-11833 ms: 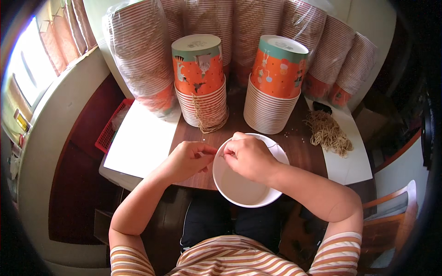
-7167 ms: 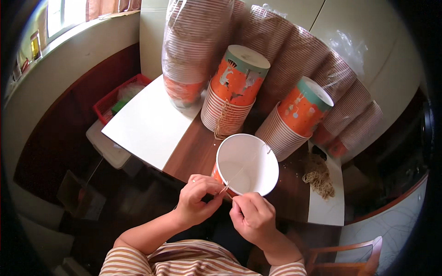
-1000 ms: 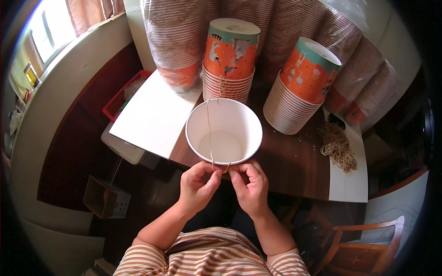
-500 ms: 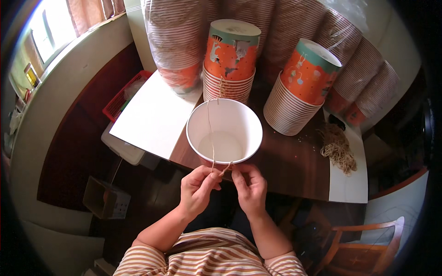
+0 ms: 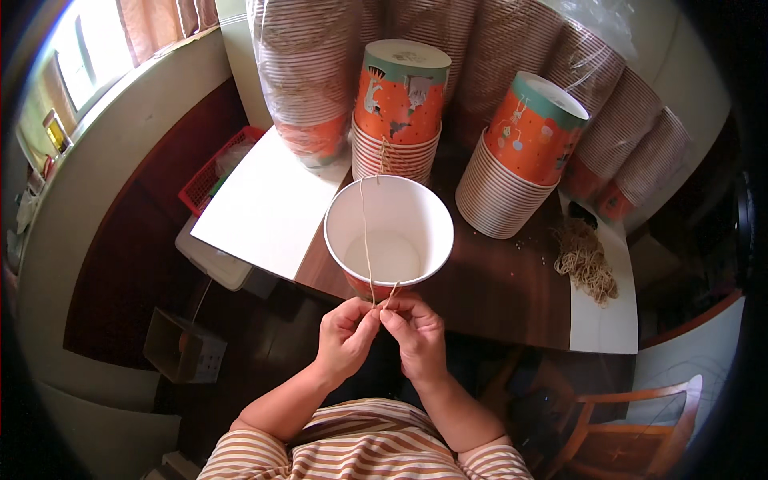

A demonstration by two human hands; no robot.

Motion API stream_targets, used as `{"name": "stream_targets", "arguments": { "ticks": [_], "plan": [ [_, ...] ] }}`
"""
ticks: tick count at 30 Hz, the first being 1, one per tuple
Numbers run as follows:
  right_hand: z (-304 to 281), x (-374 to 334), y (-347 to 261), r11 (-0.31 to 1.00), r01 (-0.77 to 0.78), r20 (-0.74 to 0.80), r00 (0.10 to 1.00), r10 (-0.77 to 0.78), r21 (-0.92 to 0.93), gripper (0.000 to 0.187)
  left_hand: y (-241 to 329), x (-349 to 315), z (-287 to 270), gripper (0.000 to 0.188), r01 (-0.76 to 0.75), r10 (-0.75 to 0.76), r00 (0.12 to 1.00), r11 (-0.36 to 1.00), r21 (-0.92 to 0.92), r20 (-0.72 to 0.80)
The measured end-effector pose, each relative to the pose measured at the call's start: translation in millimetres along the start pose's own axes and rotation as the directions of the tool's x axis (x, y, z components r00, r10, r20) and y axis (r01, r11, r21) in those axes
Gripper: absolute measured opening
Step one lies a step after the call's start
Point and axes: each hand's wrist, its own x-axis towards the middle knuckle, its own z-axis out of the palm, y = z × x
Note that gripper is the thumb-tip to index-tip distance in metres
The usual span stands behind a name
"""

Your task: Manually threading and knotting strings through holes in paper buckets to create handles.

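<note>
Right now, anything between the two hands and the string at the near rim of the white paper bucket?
Nothing visible. The left hand and right hand both pinch the string at the near rim of the white paper bucket; the string runs across its open mouth to the far rim, unobstructed.

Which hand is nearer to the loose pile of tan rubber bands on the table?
Right. The right hand is at the near rim of the white paper bucket, on the side of the pile of tan rubber bands; the left hand is beside it, farther from the pile.
</note>
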Motion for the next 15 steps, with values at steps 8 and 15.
{"name": "stream_targets", "arguments": {
  "ticks": [8, 15],
  "plan": [
    [1, -1, 0, 0.998, -0.004, -0.008, 1.000, 0.005, 0.062, 0.008, 1, 1, 1, 0.014, -0.006, 0.006, 0.999, 1.000, -0.011, 0.032],
    [-1, 0, 0, 0.987, -0.020, -0.096, 0.995, 0.036, 0.159, 0.009, 7, 4, -2, 0.010, -0.041, 0.028, 0.996, 0.985, 0.167, 0.082]
  ]
}}
